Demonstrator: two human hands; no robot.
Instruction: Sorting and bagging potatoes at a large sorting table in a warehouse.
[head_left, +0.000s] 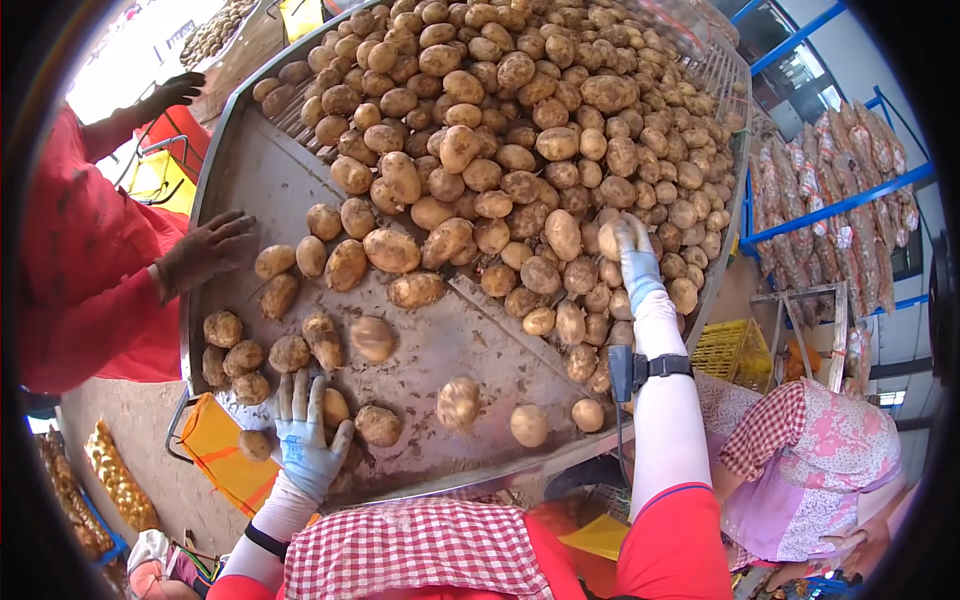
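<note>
A heap of soil-streaked potatoes (517, 142) covers the far part of a metal sorting table (510, 375) before me. At the table's near left, my left hand (307, 435), in a pale blue-coated glove, lies palm down with its fingers apart. It touches or hovers just over a few potatoes by the table's left opening; one potato (335, 407) shows beside its thumb. My right hand (636, 255) reaches into the right side of the heap, its gloved fingers around a potato (609, 240); its thumb is hidden. Between my hands, several loose potatoes (458, 403) look motion-blurred.
A co-worker's gloved hand (206, 251) rests over the table's left edge. An orange-yellow bag (225, 450) hangs under the left corner. At right, another person (817, 465) bends beside the table, near a yellow crate (726, 352) and filled bags on a blue rack (840, 202).
</note>
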